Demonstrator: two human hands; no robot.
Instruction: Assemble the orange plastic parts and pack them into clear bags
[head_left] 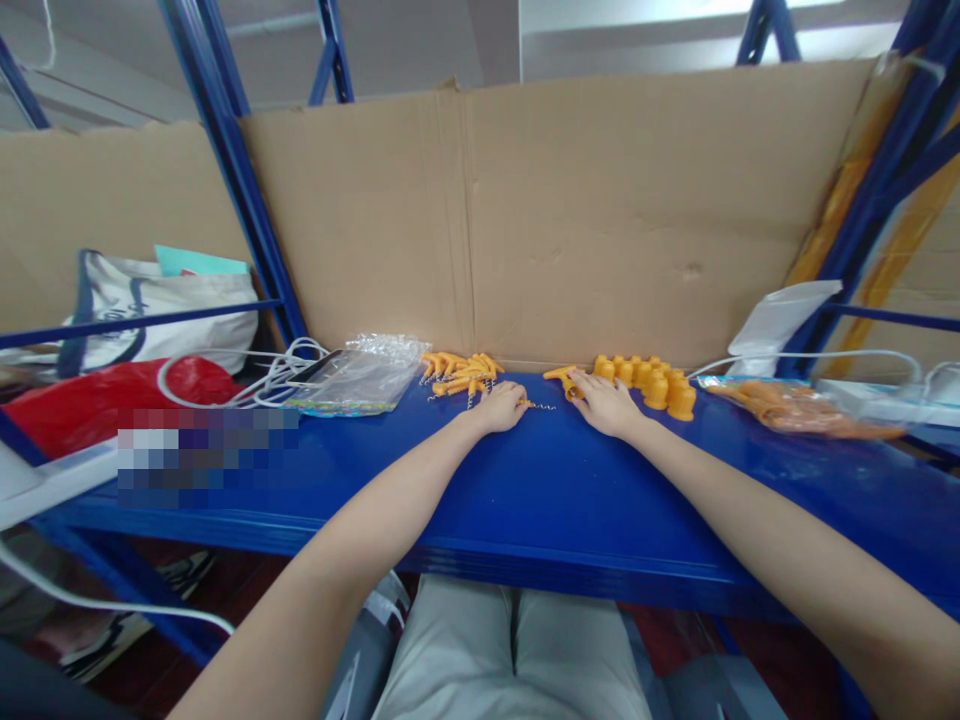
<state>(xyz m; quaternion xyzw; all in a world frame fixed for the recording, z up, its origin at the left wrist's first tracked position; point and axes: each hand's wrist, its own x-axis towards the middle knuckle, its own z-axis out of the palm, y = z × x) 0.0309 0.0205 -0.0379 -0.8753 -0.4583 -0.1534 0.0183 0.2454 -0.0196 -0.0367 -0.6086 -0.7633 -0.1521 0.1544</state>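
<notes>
My left hand (501, 408) is closed on a corkscrew (541, 407) low over the blue tabletop; its metal spiral sticks out to the right, and most of the orange handle is hidden by the fingers. Just behind that hand lies a pile of orange-handled corkscrews (459, 370) with metal spirals. To the right, my right hand (606, 405) has its fingers curled over an orange plastic piece (559, 374), whose left end shows past the fingertips. Beside and behind this hand stand several orange cup-shaped parts (654, 380) in rows.
A clear plastic bag (367, 375) and white cables lie left, near a red bag (142, 390) and a canvas bag (172, 300). At right is a clear bag of orange parts (802, 408). A cardboard panel (585, 220) and blue posts (225, 170) bound the blue table (517, 500).
</notes>
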